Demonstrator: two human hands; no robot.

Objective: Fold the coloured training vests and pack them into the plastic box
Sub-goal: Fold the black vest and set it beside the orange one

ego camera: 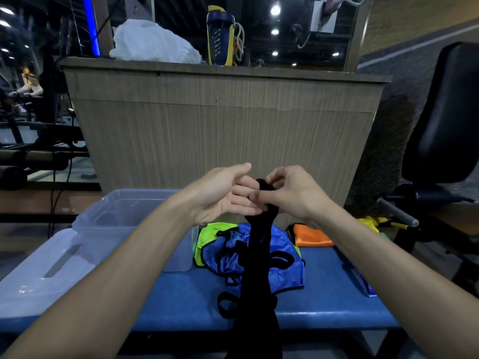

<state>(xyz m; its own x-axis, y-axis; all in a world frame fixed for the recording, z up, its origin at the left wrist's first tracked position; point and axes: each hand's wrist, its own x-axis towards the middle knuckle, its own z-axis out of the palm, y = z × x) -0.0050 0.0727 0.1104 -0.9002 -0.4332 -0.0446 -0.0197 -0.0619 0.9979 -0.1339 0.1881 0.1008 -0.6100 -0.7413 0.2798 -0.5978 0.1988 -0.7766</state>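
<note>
The black vest (259, 257) hung bunched from the right hand (293, 195), which pinched its top; the left hand (223, 195) lay spread against it. Below both lay the blue vest (261, 255), the plastic box (124, 218) under the left wrist

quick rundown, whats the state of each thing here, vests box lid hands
black vest: held up, hanging bunched, unfolded
blue vest: crumpled on the bench, unfolded
green vest: crumpled, partly under the blue vest
orange vest: on the bench
plastic box: open, looks empty
lid: off, lying flat beside the box
left hand: open, fingers straight
right hand: pinches the black vest's top
</note>
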